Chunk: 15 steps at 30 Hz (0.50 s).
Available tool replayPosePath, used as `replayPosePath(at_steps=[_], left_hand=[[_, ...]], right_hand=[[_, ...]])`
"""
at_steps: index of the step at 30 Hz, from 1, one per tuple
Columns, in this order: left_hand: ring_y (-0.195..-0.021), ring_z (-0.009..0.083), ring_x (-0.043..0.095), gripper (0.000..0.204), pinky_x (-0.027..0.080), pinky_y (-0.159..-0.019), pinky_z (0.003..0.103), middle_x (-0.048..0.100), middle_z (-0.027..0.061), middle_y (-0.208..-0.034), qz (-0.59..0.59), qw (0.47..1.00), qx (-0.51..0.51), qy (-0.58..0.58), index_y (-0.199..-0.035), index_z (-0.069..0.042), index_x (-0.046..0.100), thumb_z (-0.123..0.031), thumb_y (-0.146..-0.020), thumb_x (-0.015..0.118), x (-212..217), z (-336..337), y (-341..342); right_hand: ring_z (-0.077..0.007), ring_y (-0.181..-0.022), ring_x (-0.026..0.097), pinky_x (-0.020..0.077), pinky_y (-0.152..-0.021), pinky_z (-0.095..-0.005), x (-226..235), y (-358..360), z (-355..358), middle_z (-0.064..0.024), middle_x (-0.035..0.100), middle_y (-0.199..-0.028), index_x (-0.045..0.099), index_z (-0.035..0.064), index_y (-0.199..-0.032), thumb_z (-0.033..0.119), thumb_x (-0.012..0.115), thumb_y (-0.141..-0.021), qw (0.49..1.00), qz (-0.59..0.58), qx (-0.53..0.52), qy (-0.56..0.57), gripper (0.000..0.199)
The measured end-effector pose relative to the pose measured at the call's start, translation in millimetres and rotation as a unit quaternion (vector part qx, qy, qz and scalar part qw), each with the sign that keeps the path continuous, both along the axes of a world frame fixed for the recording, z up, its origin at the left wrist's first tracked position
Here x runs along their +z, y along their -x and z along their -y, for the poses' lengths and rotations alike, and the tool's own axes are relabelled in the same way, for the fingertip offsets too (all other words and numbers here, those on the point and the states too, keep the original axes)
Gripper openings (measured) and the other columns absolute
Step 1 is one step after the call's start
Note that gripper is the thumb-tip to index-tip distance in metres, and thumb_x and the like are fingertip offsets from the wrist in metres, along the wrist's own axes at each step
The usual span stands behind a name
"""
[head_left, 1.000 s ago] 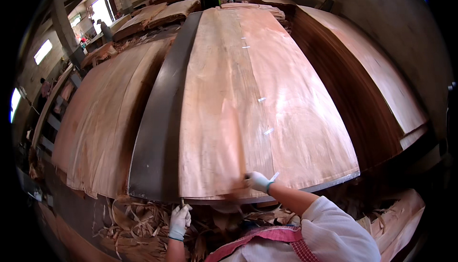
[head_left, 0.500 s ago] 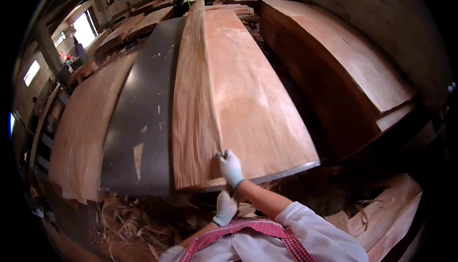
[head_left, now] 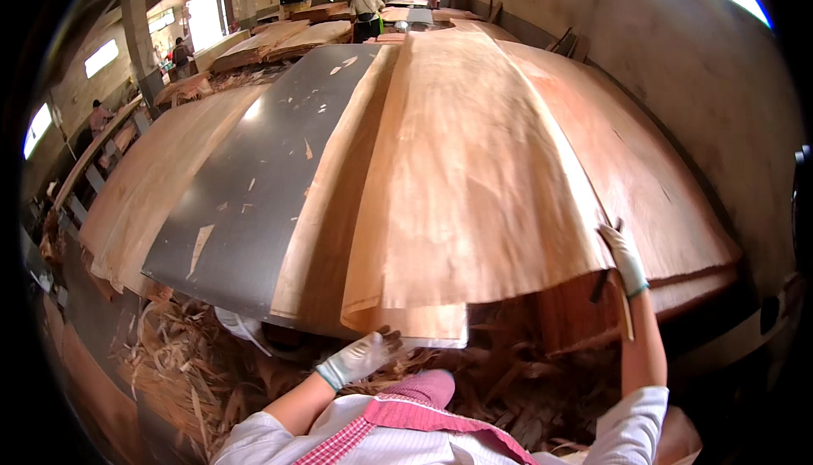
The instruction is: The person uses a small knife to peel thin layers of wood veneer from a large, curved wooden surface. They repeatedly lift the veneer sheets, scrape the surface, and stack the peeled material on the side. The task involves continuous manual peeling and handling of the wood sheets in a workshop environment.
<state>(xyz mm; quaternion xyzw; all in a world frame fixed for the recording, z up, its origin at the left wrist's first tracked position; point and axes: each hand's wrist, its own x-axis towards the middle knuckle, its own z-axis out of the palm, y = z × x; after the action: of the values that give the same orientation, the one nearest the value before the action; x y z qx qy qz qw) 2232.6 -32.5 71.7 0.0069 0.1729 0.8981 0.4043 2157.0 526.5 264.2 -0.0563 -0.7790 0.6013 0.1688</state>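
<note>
A broad, thin sheet of wood veneer (head_left: 483,177) is lifted and bowed across the middle of the head view. Its right edge is in my right hand (head_left: 625,257), which wears a white glove and is closed, arm stretched forward. A dark, narrow object (head_left: 600,285) shows beside that hand; its kind is unclear. My left hand (head_left: 360,358), gloved white with dark fingertips, is low in front of the sheet's near edge. Its fingers are extended and somewhat blurred, with nothing visible in them. Under the lifted sheet lies another pale veneer sheet (head_left: 309,236) on the dark grey tabletop (head_left: 246,185).
A tall veneer stack (head_left: 669,185) stands at the right by the wall. More veneer (head_left: 161,177) lies at the left. Wood scraps (head_left: 190,372) cover the floor at the near side. Several people work farther back, one person (head_left: 367,9) in a pale top.
My right hand has moved from the middle to the far right, carrying the veneer edge with it. The left hand has shifted left, apart from the right. The view has tilted up.
</note>
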Motion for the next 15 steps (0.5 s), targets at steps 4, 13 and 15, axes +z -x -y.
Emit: replayPosePath(at_steps=[4, 13, 15], left_hand=[[-0.130, 0.0262, 0.035, 0.078, 0.029, -0.111, 0.041, 0.042, 0.0073, -0.137, -0.016, 0.980, 0.197, -0.016, -0.133, -0.005, 0.039, -0.059, -0.080, 0.060, 7.6, -59.4, 23.6], [-0.116, 0.0241, 0.053, 0.042, 0.042, -0.101, 0.040, 0.055, 0.0075, -0.127, -0.189, 0.840, 0.412, 0.300, -0.126, -0.010, 0.051, -0.037, -0.096, 0.038, 26.6, -235.7, 125.3], [-0.117, 0.0251, 0.051, 0.043, 0.041, -0.102, 0.041, 0.053, 0.0081, -0.130, -0.155, 0.839, 0.422, 0.305, -0.128, -0.010, 0.049, -0.038, -0.097, 0.036, 34.2, -272.4, 132.8]], right_hand=[[-0.0153, -0.097, 0.061, 0.0455, -0.088, -0.0261, 32.1, -12.9, -103.3, -0.0083, 0.067, -0.101, 0.065, -0.0056, -0.105, 0.015, 0.050, -0.095, 0.997, 0.021, -0.020, 0.067, 0.027], [-0.0085, -0.087, 0.057, 0.0448, -0.082, -0.0239, 99.4, -41.7, -281.4, -0.0005, 0.064, -0.097, 0.064, -0.0047, -0.107, 0.021, 0.054, -0.096, 0.990, 0.065, -0.092, -0.084, 0.030], [-0.0058, -0.079, 0.055, 0.0449, -0.074, -0.0219, 117.0, -47.3, -293.4, 0.0031, 0.062, -0.090, 0.067, -0.0008, -0.100, 0.022, 0.055, -0.095, 0.989, 0.085, -0.120, -0.021, 0.026]])
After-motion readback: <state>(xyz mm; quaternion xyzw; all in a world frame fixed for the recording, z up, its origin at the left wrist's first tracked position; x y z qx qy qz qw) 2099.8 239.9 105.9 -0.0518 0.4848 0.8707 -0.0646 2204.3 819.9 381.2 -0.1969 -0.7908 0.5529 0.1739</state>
